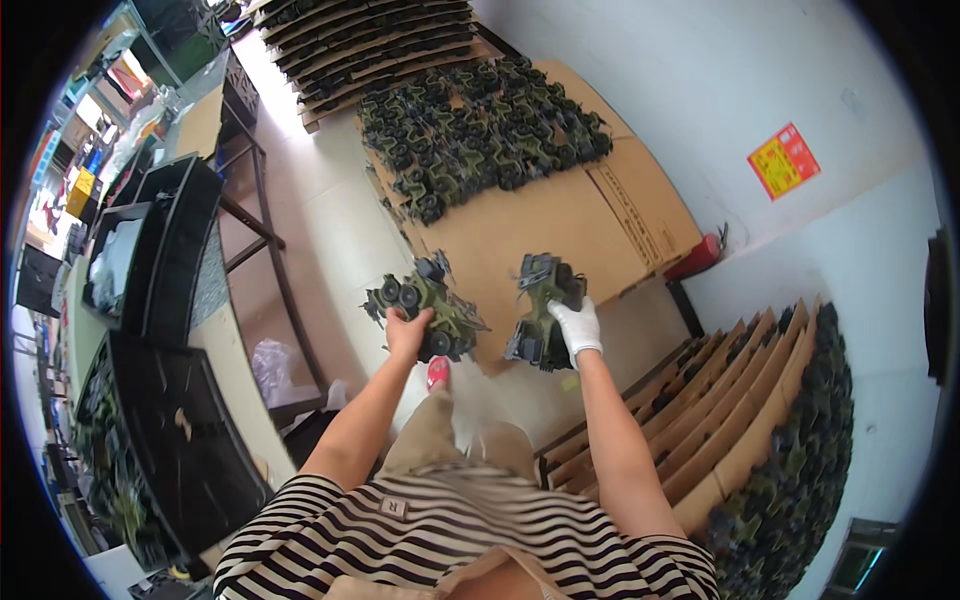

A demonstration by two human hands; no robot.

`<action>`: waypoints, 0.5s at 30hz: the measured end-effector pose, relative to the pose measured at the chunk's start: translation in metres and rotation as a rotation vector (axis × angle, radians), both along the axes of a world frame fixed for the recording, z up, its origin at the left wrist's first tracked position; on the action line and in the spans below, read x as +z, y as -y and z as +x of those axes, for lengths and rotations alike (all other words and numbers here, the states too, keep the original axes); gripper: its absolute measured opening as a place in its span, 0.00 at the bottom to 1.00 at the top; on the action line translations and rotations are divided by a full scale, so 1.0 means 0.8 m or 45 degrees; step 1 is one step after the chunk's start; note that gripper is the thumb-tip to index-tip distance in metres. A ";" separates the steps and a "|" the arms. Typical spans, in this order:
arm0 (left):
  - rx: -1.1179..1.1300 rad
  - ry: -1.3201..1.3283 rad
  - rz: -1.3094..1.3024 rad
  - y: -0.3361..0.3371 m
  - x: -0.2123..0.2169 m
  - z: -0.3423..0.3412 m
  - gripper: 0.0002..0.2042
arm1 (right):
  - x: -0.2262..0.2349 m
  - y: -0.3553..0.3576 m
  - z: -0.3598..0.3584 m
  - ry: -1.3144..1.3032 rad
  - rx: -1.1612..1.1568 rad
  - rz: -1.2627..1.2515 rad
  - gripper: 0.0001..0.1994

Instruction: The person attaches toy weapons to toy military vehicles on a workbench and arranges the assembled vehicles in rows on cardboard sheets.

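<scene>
Your left hand (405, 333) clamps one green vehicle (432, 302), right hand (579, 328) a second vehicle (541, 303), apart, near the cardboard (540, 222); grip clear of wheels (408, 297).

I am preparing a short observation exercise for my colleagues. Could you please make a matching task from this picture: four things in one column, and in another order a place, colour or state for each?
Column one
1. Left hand
2. Right hand
3. Red-and-yellow rectangular sign
4. Flat brown cardboard sheet

Column two
A. On the pale wall
B. Under many crowded green-and-black pieces
C. Bare, holding one green-and-black wheeled piece
D. In a white glove

Pairs: 1-C, 2-D, 3-A, 4-B.
</scene>
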State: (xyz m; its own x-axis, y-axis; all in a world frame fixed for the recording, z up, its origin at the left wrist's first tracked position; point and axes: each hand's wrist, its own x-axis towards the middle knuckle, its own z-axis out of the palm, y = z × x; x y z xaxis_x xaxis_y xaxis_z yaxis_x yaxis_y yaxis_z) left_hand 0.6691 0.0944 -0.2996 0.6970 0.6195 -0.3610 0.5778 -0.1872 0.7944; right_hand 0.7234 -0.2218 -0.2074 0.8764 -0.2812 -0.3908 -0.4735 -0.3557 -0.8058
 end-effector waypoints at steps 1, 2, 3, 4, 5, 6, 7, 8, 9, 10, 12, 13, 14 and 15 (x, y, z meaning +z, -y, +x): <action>-0.007 -0.210 0.174 0.018 -0.008 0.033 0.31 | -0.016 -0.009 0.034 -0.026 0.025 -0.311 0.44; -0.016 -0.379 0.242 0.037 -0.015 0.066 0.32 | -0.029 -0.008 0.070 -0.035 0.031 -0.346 0.44; -0.006 -0.432 0.247 0.047 -0.026 0.094 0.32 | -0.027 -0.026 0.111 -0.124 0.115 -0.507 0.46; -0.004 -0.489 0.246 0.060 -0.037 0.117 0.32 | -0.028 -0.039 0.147 -0.220 0.196 -0.673 0.48; -0.014 -0.467 0.250 0.075 -0.045 0.144 0.32 | -0.039 -0.045 0.185 -0.241 0.228 -0.773 0.49; 0.004 -0.407 0.295 0.083 -0.058 0.167 0.32 | -0.041 -0.060 0.218 -0.206 0.279 -0.818 0.48; 0.008 -0.379 0.320 0.089 -0.072 0.188 0.32 | -0.041 -0.078 0.250 -0.210 0.311 -0.848 0.48; 0.011 -0.351 0.345 0.096 -0.086 0.209 0.32 | -0.050 -0.089 0.279 -0.215 0.343 -0.879 0.47; 0.028 -0.383 0.323 0.106 -0.098 0.228 0.32 | -0.070 -0.089 0.304 -0.238 0.375 -0.896 0.47; 0.045 -0.387 0.353 0.114 -0.109 0.246 0.31 | -0.091 -0.087 0.327 -0.222 0.393 -0.944 0.47; 0.071 -0.430 0.382 0.125 -0.133 0.276 0.31 | -0.125 -0.081 0.364 -0.249 0.433 -0.955 0.46; 0.088 -0.417 0.359 0.128 -0.142 0.291 0.30 | -0.144 -0.071 0.381 -0.203 0.420 -0.975 0.46; 0.104 -0.403 0.338 0.133 -0.150 0.307 0.30 | -0.163 -0.061 0.396 -0.157 0.404 -0.991 0.45; 0.135 -0.382 0.376 0.133 -0.161 0.317 0.30 | -0.173 -0.064 0.408 -0.171 0.431 -0.946 0.45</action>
State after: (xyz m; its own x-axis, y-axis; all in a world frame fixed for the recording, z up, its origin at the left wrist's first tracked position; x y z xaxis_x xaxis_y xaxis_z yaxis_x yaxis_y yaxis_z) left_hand 0.9225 -0.0117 -0.4286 0.5150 0.7894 -0.3341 0.8032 -0.3083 0.5098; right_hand 1.0500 -0.1705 -0.3460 0.9192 -0.2366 -0.3148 -0.3204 -0.9141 -0.2487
